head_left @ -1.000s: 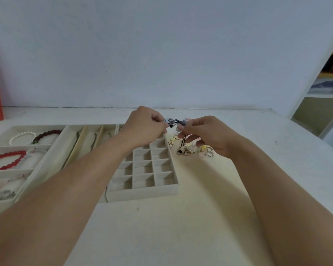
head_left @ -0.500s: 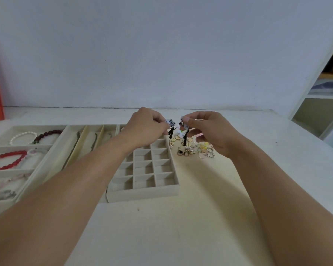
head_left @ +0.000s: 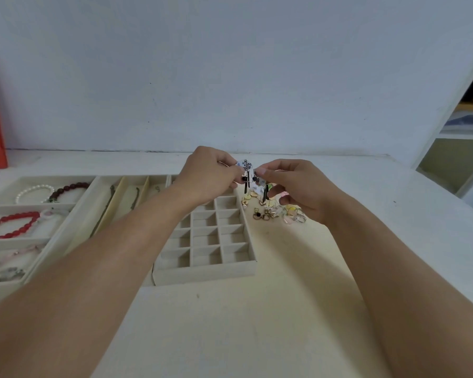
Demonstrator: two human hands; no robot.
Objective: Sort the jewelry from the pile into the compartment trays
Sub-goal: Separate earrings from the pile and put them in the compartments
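Hands meet above the far right corner of the grid tray [head_left: 202, 271], a pale, felt-lined rectangle divided into small square cells. Left hand [head_left: 210, 177] pinches one fan-shaped earring [head_left: 245, 167], white with a dark printed motif, a black bead and a slim black tassel hanging beneath it. Right hand [head_left: 298, 188] pinches the matching earring [head_left: 258, 180], whose tassel hangs straight down beside the first; the two pieces are just beside each other, and contact between them cannot be told. Both earrings are held in the air, above the tray's far right edge.

Jewelry pile [head_left: 275, 210] lies on the cream table [head_left: 230, 323] just right of the grid tray: small gold-toned discs, wire rings and pale translucent pieces, tangled together, partly under the right hand.

Left of the grid tray sits a slotted tray [head_left: 74, 233] with long narrow channels holding thin chains. Farther left, a bracelet tray [head_left: 33, 205] holds a round white pearl bracelet [head_left: 33, 192], a dark red bead bracelet [head_left: 70, 188] and a bright red bead bracelet [head_left: 14, 225].
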